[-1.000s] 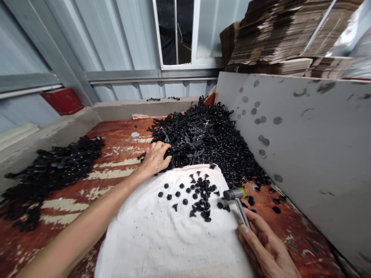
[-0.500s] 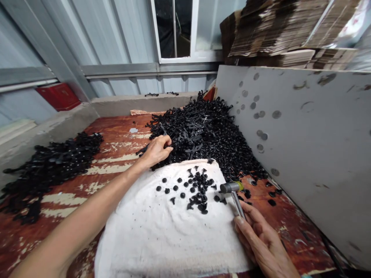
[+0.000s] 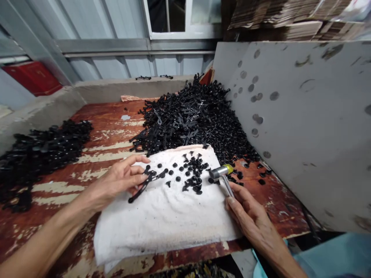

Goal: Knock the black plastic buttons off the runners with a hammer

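My left hand [image 3: 123, 178] pinches a black plastic strip of parts [image 3: 147, 180] and holds it over the left side of a white cloth pad [image 3: 162, 216]. My right hand [image 3: 249, 218] grips the handle of a small hammer [image 3: 221, 172], whose metal head with a yellow end rests at the pad's right edge. Several loose black button-like pieces [image 3: 189, 173] lie on the pad between the two hands. A big heap of black plastic strips [image 3: 191, 119] rises just behind the pad.
The worn red wooden bench [image 3: 110, 131] carries a second black heap [image 3: 37, 148] at the left. A grey spotted board [image 3: 295, 116] walls off the right side. A concrete ledge [image 3: 121, 89], corrugated wall and window lie behind. Flattened cardboard [image 3: 290, 19] is stacked top right.
My left hand left the big heap and came back toward me with a black strip, now over the pad. The hammer hand stayed at the pad's right edge. The view tilted down.
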A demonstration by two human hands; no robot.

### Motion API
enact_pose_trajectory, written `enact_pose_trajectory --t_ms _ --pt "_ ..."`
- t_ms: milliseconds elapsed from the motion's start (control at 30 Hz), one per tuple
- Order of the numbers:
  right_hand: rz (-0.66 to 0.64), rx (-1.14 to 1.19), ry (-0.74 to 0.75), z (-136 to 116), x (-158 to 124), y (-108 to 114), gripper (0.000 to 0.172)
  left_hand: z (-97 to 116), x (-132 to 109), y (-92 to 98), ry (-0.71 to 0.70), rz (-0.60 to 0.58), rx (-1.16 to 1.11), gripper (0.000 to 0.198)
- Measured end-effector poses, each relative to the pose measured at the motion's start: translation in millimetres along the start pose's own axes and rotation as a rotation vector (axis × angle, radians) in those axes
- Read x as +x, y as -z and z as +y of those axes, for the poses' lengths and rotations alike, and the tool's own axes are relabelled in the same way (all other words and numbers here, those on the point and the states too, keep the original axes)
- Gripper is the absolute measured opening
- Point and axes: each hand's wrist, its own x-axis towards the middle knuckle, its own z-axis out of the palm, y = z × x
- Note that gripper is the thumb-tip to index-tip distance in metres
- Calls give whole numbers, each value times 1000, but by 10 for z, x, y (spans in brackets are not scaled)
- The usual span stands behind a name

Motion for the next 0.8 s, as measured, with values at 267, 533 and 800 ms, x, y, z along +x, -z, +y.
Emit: enact_pose_trajectory --t_ms 267,533,800 --pt "-97 72 -110 -387 -92 -28 46 -184 -334 -297 1 -107 -230 56" --pt "-507 322 -150 -706 -103 -362 23 -238 -381 -662 -18 -180 -318 45" --pt "-538 373 -119 -736 -95 -548 20 -267 -623 -494 -314 51 301 28"
